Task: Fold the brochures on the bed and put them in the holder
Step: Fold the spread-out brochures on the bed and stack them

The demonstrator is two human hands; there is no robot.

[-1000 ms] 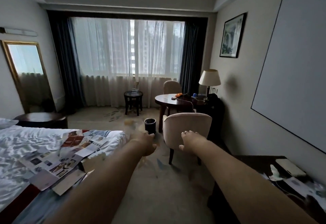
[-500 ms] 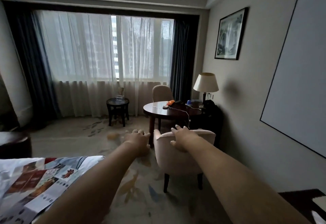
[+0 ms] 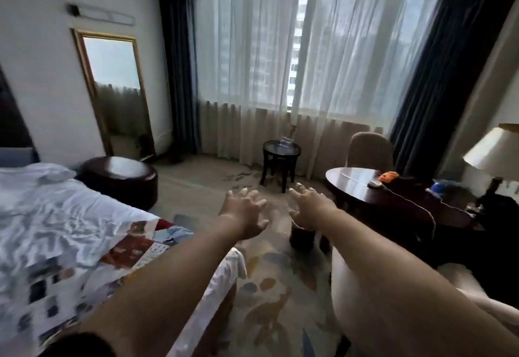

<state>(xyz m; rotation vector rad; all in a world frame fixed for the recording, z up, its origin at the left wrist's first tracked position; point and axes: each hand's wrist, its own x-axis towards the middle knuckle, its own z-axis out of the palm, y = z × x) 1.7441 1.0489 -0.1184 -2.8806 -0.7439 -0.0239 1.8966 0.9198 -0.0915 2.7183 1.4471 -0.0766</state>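
Both arms are stretched out ahead over the carpet, and neither hand has hold of anything: the left hand (image 3: 245, 210) has its fingers spread and slightly curled, and the right hand (image 3: 307, 205) is open the same way, palm down. The brochures (image 3: 132, 252) lie scattered and overlapping on the near corner of the bed (image 3: 56, 216), well to the left of the hands and blurred in this view. What looks like a clear holder (image 3: 285, 141) stands on the small round side bench (image 3: 281, 151) by the curtain, well apart from the bed; I cannot make out whether anything is in it.

The brochures look like thin glossy paper, so they should be light, floppy and a bit slippery, sliding over each other on the soft bedding. It would probably be best to pinch one by a free corner or edge, lift it clear of the pile, then crease it against something firmer than the quilt
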